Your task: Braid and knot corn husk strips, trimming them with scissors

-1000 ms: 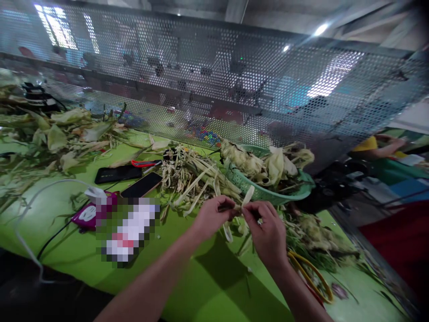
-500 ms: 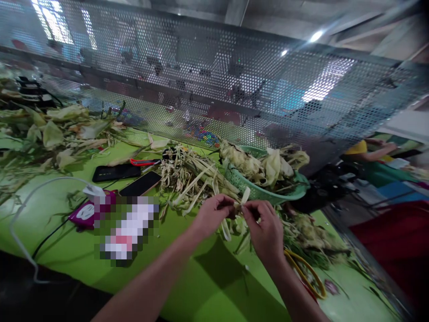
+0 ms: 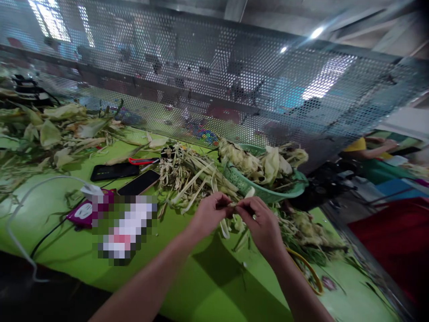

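Over the green table (image 3: 187,277), both hands meet at one pale strip of corn husk (image 3: 250,193). My left hand (image 3: 211,214) pinches it with closed fingers. Right beside it, my right hand (image 3: 263,223) pinches the same strip between thumb and forefinger, the fingertips almost touching. A pale end of the strip sticks up behind the right fingers; the part between the fingertips is mostly hidden. Behind my left hand lies a pile of braided or knotted husk strips (image 3: 177,172), and loose strips (image 3: 239,223) hang or lie below the hands.
A green basket (image 3: 275,193) of husks stands behind my right hand. To the left are two phones (image 3: 114,171), a red-handled cutter (image 3: 142,161), a purple power strip (image 3: 82,214) and a husk heap (image 3: 50,132). A perforated metal screen (image 3: 187,76) closes the back; another person's arm (image 3: 365,152) shows right.
My right fingers have shifted slightly left, closer to the left fingertips. The strip's end, which stood upright before, now leans lower behind the right hand. The view has shifted slightly.
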Tool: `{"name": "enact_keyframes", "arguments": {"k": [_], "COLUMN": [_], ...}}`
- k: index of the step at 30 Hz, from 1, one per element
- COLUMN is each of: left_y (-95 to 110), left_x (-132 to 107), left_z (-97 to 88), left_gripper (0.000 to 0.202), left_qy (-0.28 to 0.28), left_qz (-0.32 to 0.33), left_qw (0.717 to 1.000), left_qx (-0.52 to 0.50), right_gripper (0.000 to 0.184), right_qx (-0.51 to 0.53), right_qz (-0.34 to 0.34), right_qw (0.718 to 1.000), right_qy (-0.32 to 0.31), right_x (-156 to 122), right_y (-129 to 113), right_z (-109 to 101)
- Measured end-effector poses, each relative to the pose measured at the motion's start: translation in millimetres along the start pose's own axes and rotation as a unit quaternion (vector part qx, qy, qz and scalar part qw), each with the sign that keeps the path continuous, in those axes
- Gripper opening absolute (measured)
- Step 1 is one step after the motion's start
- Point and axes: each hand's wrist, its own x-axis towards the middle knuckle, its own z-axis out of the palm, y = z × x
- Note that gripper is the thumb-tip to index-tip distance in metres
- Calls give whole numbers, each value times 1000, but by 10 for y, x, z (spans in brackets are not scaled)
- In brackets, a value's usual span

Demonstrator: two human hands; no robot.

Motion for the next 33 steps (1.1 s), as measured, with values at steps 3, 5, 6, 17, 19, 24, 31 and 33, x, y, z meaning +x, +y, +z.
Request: {"name": "enact_keyframes", "arguments": {"k": [3,5,6,17,19,24,31,33], "left_y": [-17,-12,-3,2,-39,-58,50,52], "left_x": [11,20,23,10,9,13,6,-3], "left_z": [-19,-28,-29,-43,-60,-47,4,4], "left_gripper": [18,22,23,17,14,24,37,36], "left_qy": [7,17,23,15,-2,-7,37,29], "left_qz": [2,-5,-7,-28,-22,-40,-90,-85], "left_qw": [1000,1000,1000,999,999,999,988,988], "left_qx": [12,-4,-14,36,48,-19,-124,-123], "right_gripper": [9,10,13,7,8,9,13,14], "right_qx": [13,21,22,-51,-74,-79,26,45], "right_qz": [-18,-28,-27,-57,-69,-89,25,45], "right_qw": [1000,999,999,997,995,993,993,994], "right_qy": [-1,5,10,-5,-27,-10,108,87], "right_x": [8,7,5,21,23,29,-5,-14], "right_y": [-14,-18,-16,11,-34,-106,16,55], "right_z": [0,-8,-13,-32,-16,-10,-69,-34]}}
